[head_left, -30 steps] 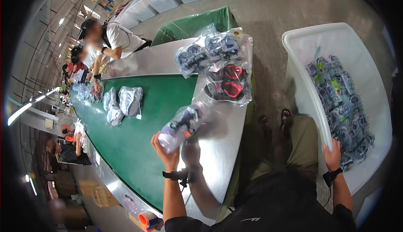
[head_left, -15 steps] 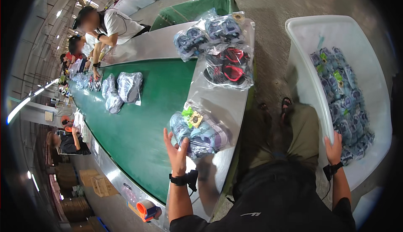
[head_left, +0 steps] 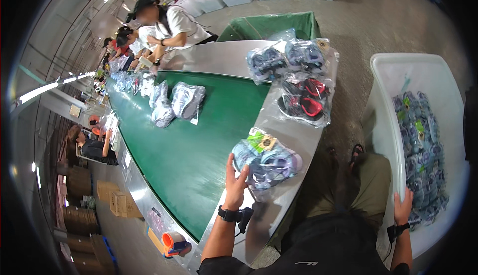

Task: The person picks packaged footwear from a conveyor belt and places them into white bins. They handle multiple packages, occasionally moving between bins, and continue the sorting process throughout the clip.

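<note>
My left hand point(head_left: 236, 185) has its fingers spread against the near left side of a clear bag of light blue shoes point(head_left: 271, 165). The bag lies on the metal end of the conveyor table and carries a green and tan tag. Over at the right, my right hand point(head_left: 402, 207) grips the rim of a large white bin point(head_left: 388, 125), its fingertips partly hidden. Inside the bin are many bagged blue shoes point(head_left: 420, 160), some with green tags. Beyond my left hand, a bag of black and red shoes point(head_left: 304, 99) rests beside bagged blue-grey shoes point(head_left: 286, 60).
Several bagged shoes point(head_left: 186, 100) sit on the green conveyor belt point(head_left: 199, 160). A tape dispenser point(head_left: 174, 242) stands on the near metal edge point(head_left: 191, 255). Co-workers point(head_left: 174, 28) line the far side. A green cloth-lined bin point(head_left: 269, 26) stands behind the table.
The view has swung, shifting the scene right and down. My left hand now touches the bagged light blue shoes more closely. My right hand stays at the bin's rim.
</note>
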The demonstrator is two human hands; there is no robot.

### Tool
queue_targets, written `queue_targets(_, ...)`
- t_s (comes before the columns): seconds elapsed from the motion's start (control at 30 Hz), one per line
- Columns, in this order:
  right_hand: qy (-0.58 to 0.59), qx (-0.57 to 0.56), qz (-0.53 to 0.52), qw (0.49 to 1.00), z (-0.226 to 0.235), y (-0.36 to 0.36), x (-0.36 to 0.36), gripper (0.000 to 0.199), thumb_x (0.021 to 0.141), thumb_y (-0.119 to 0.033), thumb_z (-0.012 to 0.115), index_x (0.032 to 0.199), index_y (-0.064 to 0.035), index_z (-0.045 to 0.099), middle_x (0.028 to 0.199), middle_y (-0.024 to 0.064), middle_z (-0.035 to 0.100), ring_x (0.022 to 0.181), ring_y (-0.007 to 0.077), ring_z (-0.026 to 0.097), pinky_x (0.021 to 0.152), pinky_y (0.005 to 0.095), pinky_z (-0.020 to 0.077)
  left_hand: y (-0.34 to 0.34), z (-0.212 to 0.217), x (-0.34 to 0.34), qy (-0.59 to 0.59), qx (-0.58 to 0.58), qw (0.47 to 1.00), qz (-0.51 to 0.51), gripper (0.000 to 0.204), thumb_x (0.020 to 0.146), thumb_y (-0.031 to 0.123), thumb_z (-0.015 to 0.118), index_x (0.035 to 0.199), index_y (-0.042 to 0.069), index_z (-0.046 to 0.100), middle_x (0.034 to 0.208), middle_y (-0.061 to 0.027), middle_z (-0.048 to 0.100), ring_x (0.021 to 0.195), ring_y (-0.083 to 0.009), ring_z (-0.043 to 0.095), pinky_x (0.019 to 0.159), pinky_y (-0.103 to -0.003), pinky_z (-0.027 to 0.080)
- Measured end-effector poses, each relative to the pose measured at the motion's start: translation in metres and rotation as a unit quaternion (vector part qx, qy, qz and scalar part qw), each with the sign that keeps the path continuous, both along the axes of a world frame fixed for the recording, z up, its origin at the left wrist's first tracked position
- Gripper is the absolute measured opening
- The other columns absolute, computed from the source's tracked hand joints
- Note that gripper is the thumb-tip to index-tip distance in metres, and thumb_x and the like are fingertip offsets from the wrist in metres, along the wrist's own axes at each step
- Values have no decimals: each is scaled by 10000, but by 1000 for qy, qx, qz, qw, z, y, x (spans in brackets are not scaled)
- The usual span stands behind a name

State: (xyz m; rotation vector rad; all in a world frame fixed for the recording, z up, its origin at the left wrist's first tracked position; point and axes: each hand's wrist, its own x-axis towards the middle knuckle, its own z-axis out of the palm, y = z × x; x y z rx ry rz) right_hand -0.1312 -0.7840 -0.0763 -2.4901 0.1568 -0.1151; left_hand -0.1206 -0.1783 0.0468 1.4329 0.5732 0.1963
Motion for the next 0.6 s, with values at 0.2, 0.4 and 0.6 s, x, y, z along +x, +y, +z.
queue_targets(0.2,11,21,-7,1000,-11,-5,-1,416,960,-184,588,1292,49,500,1142,237,521,1097,423,512,983,453,404,72,-9,37,2,257,964,62,414,1008,324,615,1288,18,620,1279,-139,536,1130,-228,541,991,-354,458)
queue_targets(0.4,37,3,-41,998,-20,-11,-2,503,917,-220,601,1317,55,471,1161,235,489,1116,428,498,999,462,387,157,-8,103,2,450,891,65,441,959,334,666,1247,1,647,1255,-184,616,1187,-299,562,1042,-389,434)
queue_targets(0.6,61,-74,-47,994,-46,-31,-6,573,914,-263,621,1349,59,436,1230,246,483,1187,437,477,1049,461,362,248,-29,170,83,507,853,95,605,885,398,710,1279,-50,612,1331,-247,595,1291,-383,521,1107,-440,393)
